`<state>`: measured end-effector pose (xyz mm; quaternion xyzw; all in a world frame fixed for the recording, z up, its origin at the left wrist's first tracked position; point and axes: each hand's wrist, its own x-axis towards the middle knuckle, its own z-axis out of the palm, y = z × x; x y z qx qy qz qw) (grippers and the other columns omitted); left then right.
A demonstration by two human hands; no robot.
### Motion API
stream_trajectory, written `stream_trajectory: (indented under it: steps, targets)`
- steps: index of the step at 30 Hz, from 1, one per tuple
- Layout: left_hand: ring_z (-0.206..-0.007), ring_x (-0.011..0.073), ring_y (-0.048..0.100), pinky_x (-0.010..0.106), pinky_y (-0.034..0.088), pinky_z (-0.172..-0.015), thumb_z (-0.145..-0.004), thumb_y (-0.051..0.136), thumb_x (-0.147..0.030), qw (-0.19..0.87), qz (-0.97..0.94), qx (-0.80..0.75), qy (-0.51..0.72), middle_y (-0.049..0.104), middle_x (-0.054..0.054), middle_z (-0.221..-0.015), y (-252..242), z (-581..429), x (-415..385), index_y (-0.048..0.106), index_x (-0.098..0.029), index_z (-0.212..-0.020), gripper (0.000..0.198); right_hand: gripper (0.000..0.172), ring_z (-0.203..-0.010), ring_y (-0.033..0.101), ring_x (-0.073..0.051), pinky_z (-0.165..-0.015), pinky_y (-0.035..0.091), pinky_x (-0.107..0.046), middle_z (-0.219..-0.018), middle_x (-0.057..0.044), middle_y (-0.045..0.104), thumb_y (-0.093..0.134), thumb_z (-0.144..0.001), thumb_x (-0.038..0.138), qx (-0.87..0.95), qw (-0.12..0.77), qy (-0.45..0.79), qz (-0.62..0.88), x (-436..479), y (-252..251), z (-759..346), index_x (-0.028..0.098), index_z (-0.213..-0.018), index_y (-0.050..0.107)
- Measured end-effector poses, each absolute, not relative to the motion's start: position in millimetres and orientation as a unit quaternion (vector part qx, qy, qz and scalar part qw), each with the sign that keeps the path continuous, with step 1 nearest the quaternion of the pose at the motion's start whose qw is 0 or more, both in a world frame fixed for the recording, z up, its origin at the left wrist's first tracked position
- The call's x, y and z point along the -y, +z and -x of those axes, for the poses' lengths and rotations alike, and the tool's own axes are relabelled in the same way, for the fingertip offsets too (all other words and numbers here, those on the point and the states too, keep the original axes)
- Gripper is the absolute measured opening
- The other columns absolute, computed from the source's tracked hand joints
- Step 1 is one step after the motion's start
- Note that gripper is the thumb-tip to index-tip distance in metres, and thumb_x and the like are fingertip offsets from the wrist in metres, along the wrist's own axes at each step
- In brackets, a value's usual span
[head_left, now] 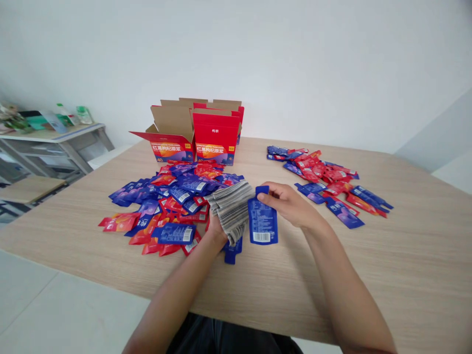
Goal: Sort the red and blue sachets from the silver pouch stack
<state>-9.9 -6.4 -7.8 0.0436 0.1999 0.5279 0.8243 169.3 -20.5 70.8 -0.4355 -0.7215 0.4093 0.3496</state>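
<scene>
My left hand [217, 230] is closed around a grey striped cloth [233, 209], which covers most of its fingers. Between the thumb and fingers of my right hand [278, 199] hangs a blue pouch [263, 223], its printed back and barcode facing me. The pouch is just right of the cloth. Under the cloth, another blue pouch [230, 254] lies partly hidden on the table. A heap of red and blue pouches [177, 191] spreads to the left of my left hand. A looser group of red and blue pouches [317, 169] lies beyond my right hand.
Open red cartons [216, 135] with brown inner flaps stand at the back of the wooden table [405, 265], behind the left heap. White wall rises behind. At the far left, a side desk [55, 135] holds bottles and a plant, with a wooden stool [31, 189] below.
</scene>
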Motion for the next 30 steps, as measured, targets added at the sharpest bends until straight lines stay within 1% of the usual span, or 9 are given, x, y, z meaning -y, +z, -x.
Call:
stream_trajectory:
  steps: [4, 6, 8, 12, 16, 19, 24, 27, 30]
  targets:
    - [-0.094, 0.0307, 0.071, 0.048, 0.051, -0.096, -0.093, 0.044, -0.035, 0.860, -0.083, -0.215, 0.455, 0.076, 0.016, -0.090, -14.0, -6.7, 16.2, 0.071, -0.007, -0.098, 0.040, 0.031, -0.062, 0.048, -0.013, -0.059, 0.039, -0.025, -0.066, 0.005, 0.049, 0.063, -0.086, 0.050, 0.703, 0.435, 0.289, 0.482, 13.3, 52.2, -146.5, 0.019, -0.082, 0.060]
    - [-0.095, 0.0305, 0.071, 0.047, 0.051, -0.096, -0.095, 0.041, -0.039, 0.864, -0.086, -0.211, 0.450, 0.076, 0.016, -0.092, -16.2, -11.0, 20.1, 0.071, -0.007, -0.099, 0.044, 0.027, -0.067, 0.054, -0.016, -0.066, 0.044, -0.029, -0.074, 0.002, 0.056, 0.065, -0.085, 0.043, 0.697, 0.453, 0.187, 0.523, 8.9, 42.4, -139.5, 0.019, -0.095, 0.063]
    - [-0.098, 0.0304, 0.070, 0.046, 0.050, -0.097, -0.097, 0.040, -0.042, 0.863, -0.074, -0.210, 0.454, 0.076, 0.016, -0.091, -17.1, -12.0, 23.1, 0.071, -0.007, -0.098, 0.047, 0.035, -0.081, 0.061, -0.021, -0.078, 0.050, -0.037, -0.094, -0.006, 0.064, 0.064, -0.087, 0.041, 0.700, 0.454, 0.107, 0.540, 8.0, 35.4, -133.7, 0.019, -0.115, 0.061]
    - [-0.106, 0.0281, 0.069, 0.043, 0.049, -0.100, -0.097, 0.041, -0.044, 0.866, -0.046, -0.179, 0.464, 0.075, 0.014, -0.101, -14.4, -7.4, 26.3, 0.071, -0.010, -0.100, 0.046, 0.039, -0.122, 0.056, -0.031, -0.104, 0.042, -0.051, -0.132, -0.018, 0.058, 0.048, -0.099, 0.039, 0.764, 0.374, -0.006, 0.526, 15.5, 27.8, -119.6, 0.017, -0.129, 0.058]
    - [-0.107, 0.0260, 0.068, 0.039, 0.051, -0.098, -0.099, 0.034, -0.043, 0.849, -0.030, -0.182, 0.495, 0.075, 0.012, -0.099, -6.7, -2.2, 23.2, 0.072, -0.012, -0.095, 0.048, 0.045, -0.137, 0.044, -0.033, -0.117, 0.026, -0.055, -0.146, -0.021, 0.051, 0.038, -0.103, 0.034, 0.799, 0.249, -0.093, 0.539, 22.7, 20.9, -103.9, 0.010, -0.137, 0.054]
    - [-0.097, 0.0241, 0.070, 0.036, 0.054, -0.093, -0.100, 0.030, -0.042, 0.822, -0.008, -0.195, 0.536, 0.075, 0.011, -0.086, -1.4, 0.7, 16.5, 0.072, -0.013, -0.088, 0.052, 0.046, -0.138, 0.043, -0.031, -0.118, 0.027, -0.050, -0.147, -0.020, 0.051, 0.038, -0.104, 0.030, 0.812, 0.212, -0.105, 0.533, 26.0, 16.5, -94.9, 0.006, -0.141, 0.051]
    - [-0.053, 0.0160, 0.062, 0.030, 0.057, -0.064, -0.099, 0.036, -0.043, 0.802, 0.020, -0.215, 0.557, 0.064, 0.004, -0.060, 2.5, 10.9, 6.6, 0.067, -0.015, -0.075, 0.049, 0.043, -0.129, 0.047, -0.033, -0.111, 0.034, -0.050, -0.142, -0.020, 0.054, 0.049, -0.099, 0.022, 0.815, 0.185, -0.112, 0.537, 38.7, 19.4, -82.9, 0.008, -0.139, 0.054]
    - [-0.037, 0.0113, 0.048, 0.023, 0.046, -0.040, -0.097, 0.039, -0.042, 0.798, 0.008, -0.216, 0.562, 0.057, 0.002, -0.051, 3.6, 20.1, 5.1, 0.060, -0.017, -0.064, 0.047, 0.044, -0.120, 0.049, -0.034, -0.100, 0.041, -0.049, -0.139, -0.019, 0.055, 0.052, -0.098, 0.024, 0.808, 0.169, -0.108, 0.554, 49.5, 23.6, -77.0, 0.011, -0.140, 0.054]
    - [-0.035, 0.0098, 0.046, 0.019, 0.035, -0.032, -0.098, 0.035, -0.037, 0.792, 0.001, -0.234, 0.564, 0.059, 0.003, -0.053, 2.5, 26.6, 5.3, 0.059, -0.016, -0.065, 0.046, 0.044, -0.113, 0.050, -0.033, -0.094, 0.042, -0.048, -0.133, -0.019, 0.056, 0.054, -0.097, 0.026, 0.794, 0.169, -0.106, 0.575, 56.9, 25.2, -72.9, 0.013, -0.139, 0.054]
